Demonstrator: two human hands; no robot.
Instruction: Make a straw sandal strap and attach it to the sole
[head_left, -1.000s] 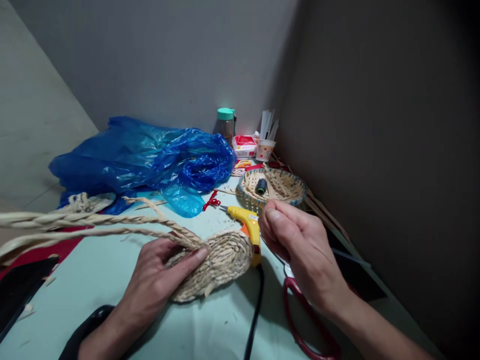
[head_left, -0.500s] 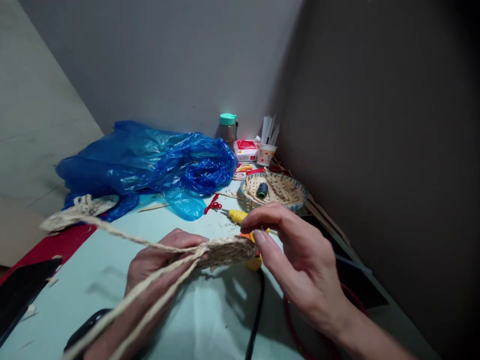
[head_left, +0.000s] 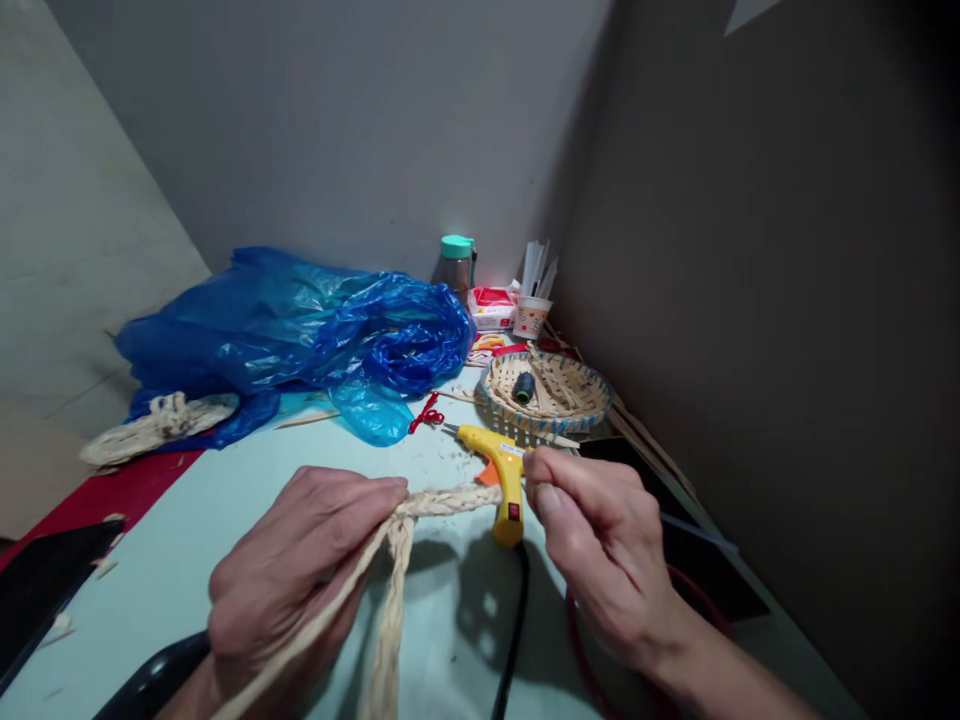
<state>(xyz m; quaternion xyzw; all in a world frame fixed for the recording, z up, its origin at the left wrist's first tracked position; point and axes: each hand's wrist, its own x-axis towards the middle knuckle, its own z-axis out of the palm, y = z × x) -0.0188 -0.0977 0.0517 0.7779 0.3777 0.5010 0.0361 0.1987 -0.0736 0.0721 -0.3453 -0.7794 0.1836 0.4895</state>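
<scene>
My left hand [head_left: 300, 570] is closed around a pale braided straw piece [head_left: 450, 500], seen nearly edge-on, its right end sticking out past the fingers. Loose braided straw strands [head_left: 388, 640] hang from it toward me. To its right, a little apart, my right hand [head_left: 600, 540] is pinched shut; whatever lies between thumb and finger is too small or hidden to make out. Beyond the hands a yellow glue gun [head_left: 508, 470] with an orange trigger lies on the table, its black cord running toward me.
A blue plastic bag [head_left: 300, 320] covers the back left, beside a woven straw sandal [head_left: 161, 430]. At the back stand a teal-lidded bottle [head_left: 456, 262] and a paper cup [head_left: 532, 316] of glue sticks. A round basket [head_left: 577, 395] holds a dark thread spool [head_left: 523, 388].
My right hand has closed from spread fingers into a pinch. The left hand has turned the straw piece, and its strands now hang lower. More of the glue gun shows.
</scene>
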